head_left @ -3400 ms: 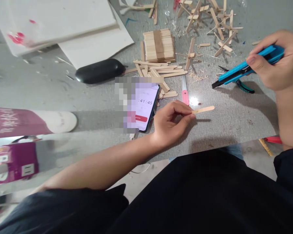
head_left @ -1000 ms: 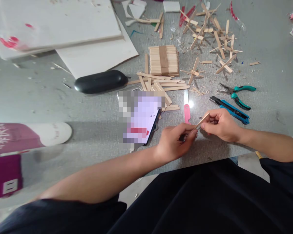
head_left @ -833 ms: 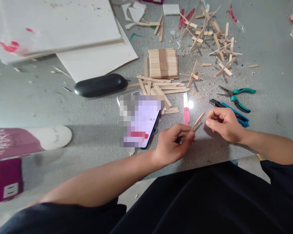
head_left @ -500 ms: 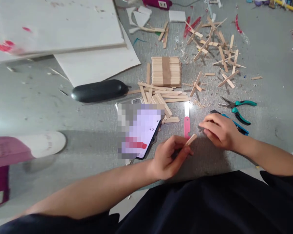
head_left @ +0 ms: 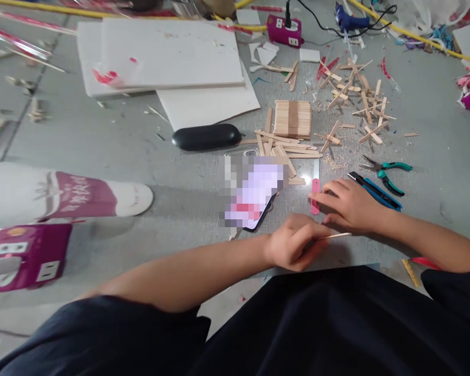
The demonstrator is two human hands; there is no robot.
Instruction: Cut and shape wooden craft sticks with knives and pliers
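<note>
My left hand (head_left: 297,243) is closed around a wooden craft stick (head_left: 340,235), whose thin end points right, below my other hand. My right hand (head_left: 348,206) reaches over the pink handle of a small knife (head_left: 315,201). Its fingers are apart and slightly bent, with a fingertip over the handle. The knife lies flat, blade pointing away from me. Just behind my right hand rests a blue and black box cutter (head_left: 376,192). Teal-handled pliers (head_left: 389,172) lie farther out. Left of the knife is a phone (head_left: 256,193) with a partly blurred screen.
A banded bundle of craft sticks (head_left: 292,120) lies beyond loose sticks (head_left: 285,151). Several crossed-stick pieces (head_left: 370,133) are scattered behind. A dark rounded case (head_left: 206,137), white foam boards (head_left: 172,57), a glue gun (head_left: 350,20) and purple power sockets (head_left: 284,31) surround them. A shoe (head_left: 133,199) is at left.
My right hand has moved left onto the pink knife handle, uncovering more of the box cutter. My left hand has turned and lowered the craft stick. The camera view has shifted left and widened.
</note>
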